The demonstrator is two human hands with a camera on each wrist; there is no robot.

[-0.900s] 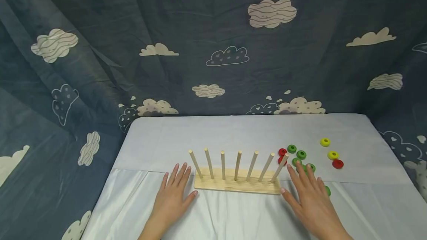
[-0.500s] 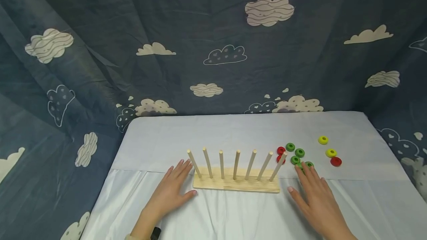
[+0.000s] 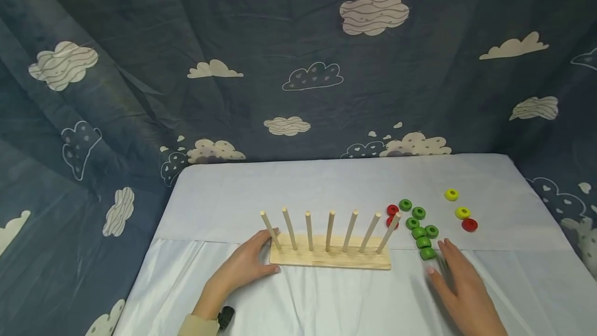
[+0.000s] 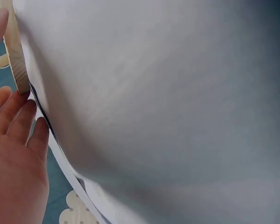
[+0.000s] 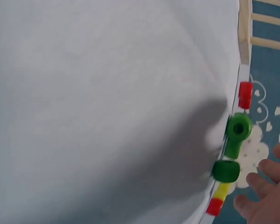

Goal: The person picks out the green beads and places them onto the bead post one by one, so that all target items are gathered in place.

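Note:
A pale wooden stand point(image 3: 326, 259) with a row of several upright pegs lies across the middle of the white cloth. My left hand point(image 3: 242, 267) grips the stand's left end, thumb at the front corner and fingers behind. In the left wrist view, fingertips of this hand point(image 4: 18, 154) meet the end of the wood. Right of the stand lie several green rings point(image 3: 423, 242), some lined up on edge. My right hand point(image 3: 466, 294) hovers or rests just right of the nearest green ring, fingers extended, holding nothing; the right wrist view shows its fingers point(image 5: 273, 169) apart from the rings.
Two red rings point(image 3: 392, 210) lie behind the stand's right end. Two yellow rings point(image 3: 451, 194) and another red ring point(image 3: 469, 225) are farther right. A dark cloud-patterned curtain point(image 3: 308, 102) hangs behind and beside the white-covered table point(image 3: 280, 185).
My left hand has gone from lying flat beside the stand to gripping its left end. My right hand has drawn away to the right and nearer me, uncovering green rings.

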